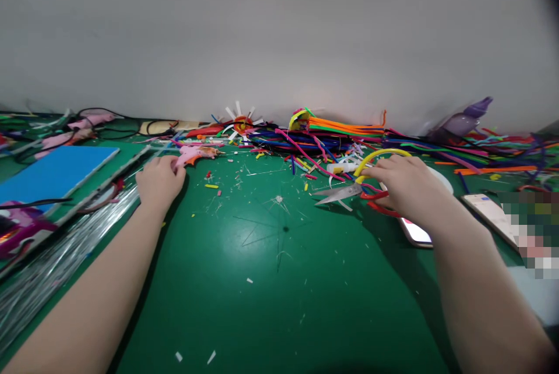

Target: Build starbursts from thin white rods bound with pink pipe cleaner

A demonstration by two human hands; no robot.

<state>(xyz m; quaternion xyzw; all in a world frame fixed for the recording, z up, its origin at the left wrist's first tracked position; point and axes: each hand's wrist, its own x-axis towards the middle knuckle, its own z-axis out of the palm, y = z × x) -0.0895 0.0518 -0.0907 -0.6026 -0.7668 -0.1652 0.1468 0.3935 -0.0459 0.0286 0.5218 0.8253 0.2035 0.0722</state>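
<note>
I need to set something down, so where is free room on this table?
Mostly bare: the green table between the forearms, nearer than the scissors, with only small scraps. Crowded: the back, with pipe cleaners; left, with clear strands; right, with phones.

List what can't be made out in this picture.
All in the head view:
Pink tool: rear end, hidden by the left hand.
Scissors: part of the handles, behind the right hand.
Nearer phone: upper part, under that same hand.
Farther phone: right part, lost in pixelation.
Magenta object: cut off by the left edge.
</note>
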